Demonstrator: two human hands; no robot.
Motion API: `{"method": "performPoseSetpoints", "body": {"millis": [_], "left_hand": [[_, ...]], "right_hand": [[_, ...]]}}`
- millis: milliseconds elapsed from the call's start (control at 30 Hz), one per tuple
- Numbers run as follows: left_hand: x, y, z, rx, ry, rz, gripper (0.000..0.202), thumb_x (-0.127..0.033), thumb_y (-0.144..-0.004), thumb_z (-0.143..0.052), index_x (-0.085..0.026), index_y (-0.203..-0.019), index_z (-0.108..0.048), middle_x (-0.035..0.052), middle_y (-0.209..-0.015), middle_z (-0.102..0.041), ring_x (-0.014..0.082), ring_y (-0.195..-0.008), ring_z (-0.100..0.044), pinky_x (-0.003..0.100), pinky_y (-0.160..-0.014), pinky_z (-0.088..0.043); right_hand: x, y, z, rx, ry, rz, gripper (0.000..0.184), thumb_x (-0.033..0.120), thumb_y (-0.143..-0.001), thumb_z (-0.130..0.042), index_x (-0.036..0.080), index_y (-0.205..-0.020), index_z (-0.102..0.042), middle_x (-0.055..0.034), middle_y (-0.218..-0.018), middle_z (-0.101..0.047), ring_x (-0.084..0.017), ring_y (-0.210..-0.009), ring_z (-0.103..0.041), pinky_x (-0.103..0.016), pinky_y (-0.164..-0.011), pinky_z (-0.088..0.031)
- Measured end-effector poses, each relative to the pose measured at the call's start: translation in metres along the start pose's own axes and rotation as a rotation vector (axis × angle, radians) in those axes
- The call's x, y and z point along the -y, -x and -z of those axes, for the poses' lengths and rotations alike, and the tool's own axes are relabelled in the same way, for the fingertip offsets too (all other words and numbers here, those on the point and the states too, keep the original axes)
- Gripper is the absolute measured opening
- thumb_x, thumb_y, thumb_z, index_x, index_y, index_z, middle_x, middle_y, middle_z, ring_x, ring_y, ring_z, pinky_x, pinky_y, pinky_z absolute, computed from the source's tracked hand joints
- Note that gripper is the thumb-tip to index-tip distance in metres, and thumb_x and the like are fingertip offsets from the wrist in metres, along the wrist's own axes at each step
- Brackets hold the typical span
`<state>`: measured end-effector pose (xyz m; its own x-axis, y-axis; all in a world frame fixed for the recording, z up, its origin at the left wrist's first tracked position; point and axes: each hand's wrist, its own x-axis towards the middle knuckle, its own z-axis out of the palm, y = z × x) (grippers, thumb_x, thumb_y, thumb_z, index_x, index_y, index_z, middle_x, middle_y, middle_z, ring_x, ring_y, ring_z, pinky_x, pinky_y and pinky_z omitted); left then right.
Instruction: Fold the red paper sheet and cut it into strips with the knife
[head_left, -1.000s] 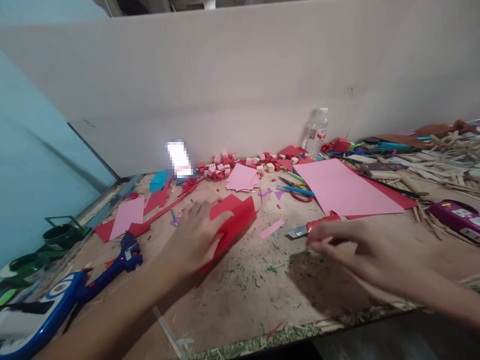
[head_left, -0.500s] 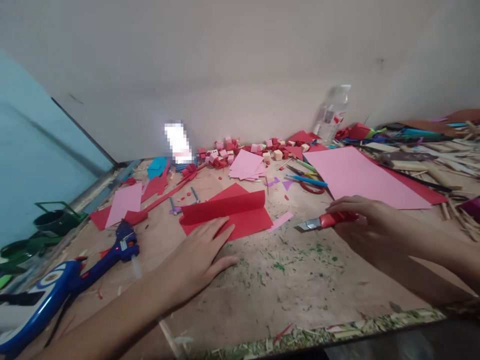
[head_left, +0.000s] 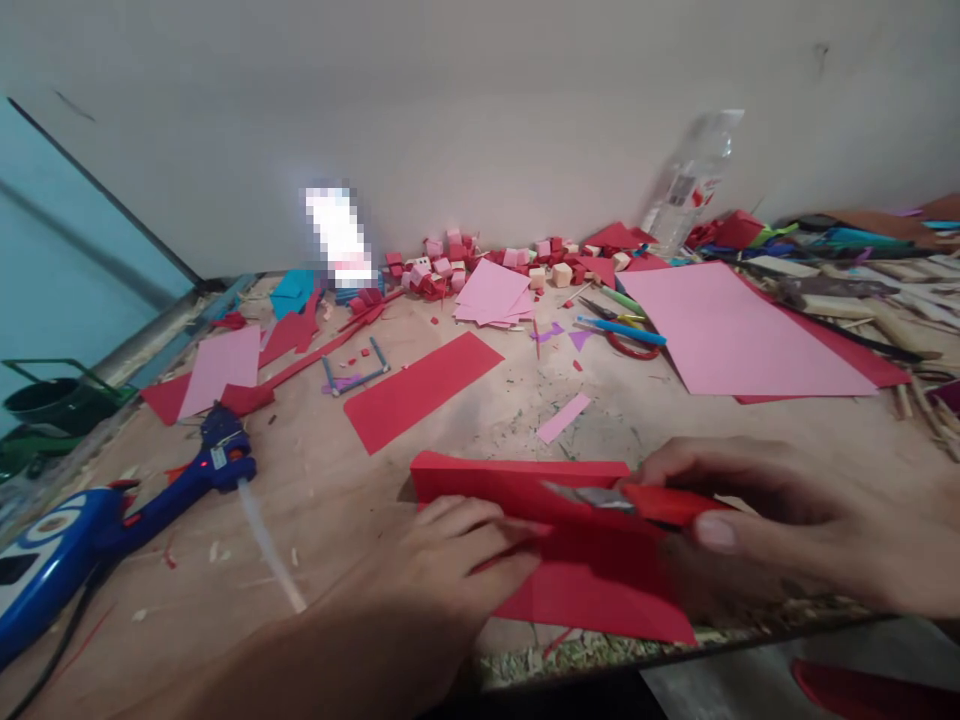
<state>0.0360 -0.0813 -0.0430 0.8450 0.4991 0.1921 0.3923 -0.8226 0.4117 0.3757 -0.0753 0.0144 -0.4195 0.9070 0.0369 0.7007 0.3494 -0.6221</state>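
Note:
A folded sheet of red paper point(head_left: 600, 580) lies near the table's front edge, its back flap standing up along the fold. My left hand point(head_left: 472, 560) rests on this sheet with fingers laid over it, pressing it down rather than gripping it. From the right, my right hand point(head_left: 757, 530) closes around a red-handled utility knife point(head_left: 667, 503). The knife's blade points left, over the raised flap; whether it touches the paper I cannot tell. Behind these lie a flat red paper strip point(head_left: 424, 390) and a small pink strip point(head_left: 564, 418).
A blue glue gun point(head_left: 225, 460) with a glue stick lies at left. Pink sheets point(head_left: 491, 292), small pink and red cubes point(head_left: 442, 265) and a plastic bottle point(head_left: 694, 185) stand toward the wall. Scissors point(head_left: 634, 345) and a large pink sheet point(head_left: 750, 330) lie at right.
The folded red sheet has come toward me under my left hand, uncovering the flat red strip behind. My right hand has brought the knife left to the sheet. The view has shifted.

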Motion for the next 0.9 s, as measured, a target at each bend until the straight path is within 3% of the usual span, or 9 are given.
{"method": "performPoseSetpoints", "body": {"millis": [100, 267, 400, 533, 600, 667, 733, 833, 900], "left_hand": [[0.003, 0.005, -0.002, -0.041, -0.131, 0.017, 0.052, -0.014, -0.085, -0.059, -0.026, -0.135, -0.065, 0.0112, -0.140, -0.071, 0.0323, -0.123, -0.063, 0.046, -0.107, -0.045], [0.018, 0.012, 0.007, -0.157, -0.387, 0.028, 0.029, -0.026, -0.103, -0.054, -0.024, -0.129, -0.067, 0.0123, -0.155, -0.059, 0.0350, -0.138, -0.055, 0.055, -0.116, -0.038], [0.023, 0.008, 0.024, -0.245, -0.308, 0.053, 0.034, -0.040, -0.106, -0.055, -0.027, -0.136, -0.064, 0.0116, -0.151, -0.061, 0.0338, -0.135, -0.057, 0.055, -0.114, -0.045], [0.031, -0.015, 0.048, -0.513, -0.024, 0.390, 0.047, -0.033, -0.099, -0.064, -0.031, -0.146, -0.058, 0.0092, -0.157, -0.049, 0.0311, -0.137, -0.056, 0.044, -0.101, -0.058], [0.039, -0.030, 0.058, -0.503, 0.188, 0.549, 0.058, -0.037, -0.089, -0.075, -0.030, -0.145, -0.060, 0.0071, -0.150, -0.059, 0.0308, -0.127, -0.063, 0.042, -0.096, -0.060], [0.046, -0.042, 0.065, -0.349, 0.354, 0.648, 0.024, -0.039, -0.089, -0.073, -0.023, -0.105, -0.079, 0.0056, -0.105, -0.078, 0.0262, -0.092, -0.073, 0.036, -0.078, -0.060], [0.046, -0.047, 0.067, -0.334, 0.495, 0.674, 0.023, -0.042, -0.091, -0.070, -0.021, -0.085, -0.078, 0.0041, -0.085, -0.077, 0.0227, -0.077, -0.071, 0.030, -0.068, -0.056], [0.037, -0.040, 0.063, -0.354, 0.830, 0.716, 0.027, -0.047, -0.087, -0.077, -0.022, -0.096, -0.075, 0.0041, -0.089, -0.078, 0.0242, -0.081, -0.074, 0.030, -0.067, -0.058], [0.029, -0.028, 0.058, -0.257, 0.983, 0.791, 0.038, -0.050, -0.085, -0.080, -0.024, -0.111, -0.071, 0.0045, -0.090, -0.079, 0.0265, -0.080, -0.076, 0.033, -0.067, -0.060]], "right_hand": [[0.001, -0.004, -0.009, 0.133, -0.029, -0.054, 0.032, 0.058, -0.096, -0.063, 0.040, -0.117, -0.079, -0.0028, -0.109, -0.082, -0.030, -0.090, -0.078, -0.036, -0.066, -0.065], [-0.006, 0.001, -0.018, -0.078, -0.009, -0.040, 0.035, 0.058, -0.096, -0.065, 0.038, -0.122, -0.076, -0.0038, -0.118, -0.080, -0.030, -0.097, -0.077, -0.035, -0.070, -0.065], [0.000, -0.005, -0.017, -0.069, 0.001, -0.003, 0.032, 0.054, -0.098, -0.063, 0.035, -0.122, -0.074, -0.0047, -0.111, -0.080, -0.026, -0.088, -0.076, -0.033, -0.066, -0.061], [0.003, -0.012, -0.016, -0.107, -0.004, -0.017, 0.035, 0.056, -0.099, -0.060, 0.032, -0.120, -0.075, -0.0064, -0.114, -0.080, -0.028, -0.096, -0.076, -0.034, -0.071, -0.061], [0.002, -0.014, -0.015, -0.101, -0.011, -0.027, 0.035, 0.055, -0.099, -0.060, 0.032, -0.119, -0.076, -0.0065, -0.115, -0.080, -0.029, -0.097, -0.076, -0.034, -0.072, -0.062], [0.004, -0.013, -0.015, -0.068, -0.010, -0.010, 0.031, 0.054, -0.097, -0.062, 0.032, -0.115, -0.077, -0.0058, -0.109, -0.081, -0.028, -0.092, -0.077, -0.034, -0.071, -0.063], [0.007, -0.011, -0.014, -0.029, 0.000, 0.033, 0.028, 0.052, -0.097, -0.063, 0.034, -0.112, -0.078, -0.0050, -0.106, -0.082, -0.028, -0.090, -0.078, -0.035, -0.070, -0.064], [0.012, -0.001, -0.014, 0.014, 0.015, 0.099, 0.030, 0.051, -0.095, -0.066, 0.037, -0.118, -0.078, -0.0044, -0.114, -0.082, -0.031, -0.098, -0.079, -0.037, -0.073, -0.066], [0.013, 0.007, -0.015, 0.044, 0.023, 0.118, 0.034, 0.051, -0.094, -0.068, 0.040, -0.125, -0.076, -0.0037, -0.120, -0.081, -0.032, -0.101, -0.078, -0.039, -0.074, -0.067]]}}
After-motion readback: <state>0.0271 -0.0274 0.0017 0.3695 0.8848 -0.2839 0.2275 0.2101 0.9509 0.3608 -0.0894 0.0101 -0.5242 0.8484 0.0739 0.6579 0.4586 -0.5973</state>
